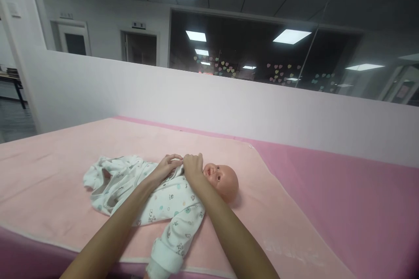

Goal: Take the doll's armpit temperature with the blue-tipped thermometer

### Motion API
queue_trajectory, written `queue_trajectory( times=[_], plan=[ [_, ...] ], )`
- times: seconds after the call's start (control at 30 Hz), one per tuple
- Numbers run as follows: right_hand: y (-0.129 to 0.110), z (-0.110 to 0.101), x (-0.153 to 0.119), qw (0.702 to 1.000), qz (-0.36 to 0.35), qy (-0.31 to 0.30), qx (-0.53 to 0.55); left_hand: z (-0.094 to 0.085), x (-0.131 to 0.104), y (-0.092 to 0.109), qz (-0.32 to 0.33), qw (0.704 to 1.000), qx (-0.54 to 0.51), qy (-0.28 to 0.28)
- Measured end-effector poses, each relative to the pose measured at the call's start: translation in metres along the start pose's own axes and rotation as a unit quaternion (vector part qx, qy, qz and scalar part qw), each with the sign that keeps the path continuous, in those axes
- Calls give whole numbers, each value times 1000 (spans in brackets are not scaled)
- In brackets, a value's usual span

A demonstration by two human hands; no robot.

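Observation:
A baby doll (pixel 229 181) lies on its back, head to the right, dressed in a white baby romper (pixel 166 200) with small printed animals and coloured dots. At the romper's front, just below the neck, my right hand (pixel 193 166) is closed on the cloth, close to the doll's chin. My left hand (pixel 167 168) is beside it on the chest, its curved fingers gripping the edge of the front opening; the fingertips are partly hidden. One sleeve with a folded cuff stretches toward me. The leg part lies loose and rumpled at the left, with gaps in the cloth.
Under the doll is a pale pink mat (pixel 59 183) on a darker pink padded surface (pixel 360 192). A low white wall (pixel 229 104) runs along the far side, with glass above it bearing heart stickers. A dark table (pixel 15 80) stands at far left.

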State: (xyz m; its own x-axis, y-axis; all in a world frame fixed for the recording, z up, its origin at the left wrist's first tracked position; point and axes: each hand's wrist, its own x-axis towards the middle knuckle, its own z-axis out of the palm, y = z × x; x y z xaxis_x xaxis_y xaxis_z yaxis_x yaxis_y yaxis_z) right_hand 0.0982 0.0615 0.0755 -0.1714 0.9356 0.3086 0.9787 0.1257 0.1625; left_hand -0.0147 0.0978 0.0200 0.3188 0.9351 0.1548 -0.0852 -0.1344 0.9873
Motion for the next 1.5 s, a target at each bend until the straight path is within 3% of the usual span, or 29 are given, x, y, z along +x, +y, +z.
queue_trajectory(
  times=[0.2, 0.27, 0.33, 0.43, 0.53, 0.63, 0.73, 0.8, 0.9, 0.97, 1.13, 1.27, 1.37, 1.5],
  plan=[
    [14, -14, -43, 993, -114, 28, -35, -9, 17, 14, -18, 996, 79, 43],
    [19, -15, -64, 987, -145, 43, -45, -19, 31, 26, 31, 965, 232, 122],
    [23, -12, -82, 984, -159, 65, -50, -25, 44, 34, 43, 948, 278, 150],
    [26, -4, -98, 979, -170, 97, -51, -18, 54, 29, 41, 921, 359, 147],
    [37, -3, -103, 976, -185, 117, -6, -1, 50, 12, 24, 891, 443, 100],
    [63, -8, -102, 969, -138, 146, 141, 6, 38, 1, 11, 863, 503, 54],
    [99, -6, -96, 932, -4, 149, 331, 1, 29, 2, 1, 841, 540, 27],
    [119, 2, -91, 871, 67, 116, 473, -3, 25, 4, -3, 833, 553, 18],
    [135, 18, -82, 765, 103, 90, 629, -6, 25, 4, -3, 828, 561, 8],
    [138, 28, -79, 735, 105, 95, 663, -6, 26, 2, -1, 828, 561, 3],
    [137, 40, -77, 711, 124, 102, 684, -7, 28, 0, 2, 832, 555, -14],
    [140, 46, -80, 695, 184, 142, 681, -6, 26, 2, -10, 835, 550, -12],
    [144, 45, -83, 687, 218, 176, 670, -4, 23, 5, -13, 828, 561, -16],
    [144, 40, -86, 685, 212, 181, 673, -1, 21, 8, -11, 823, 568, -10]
  ],
)
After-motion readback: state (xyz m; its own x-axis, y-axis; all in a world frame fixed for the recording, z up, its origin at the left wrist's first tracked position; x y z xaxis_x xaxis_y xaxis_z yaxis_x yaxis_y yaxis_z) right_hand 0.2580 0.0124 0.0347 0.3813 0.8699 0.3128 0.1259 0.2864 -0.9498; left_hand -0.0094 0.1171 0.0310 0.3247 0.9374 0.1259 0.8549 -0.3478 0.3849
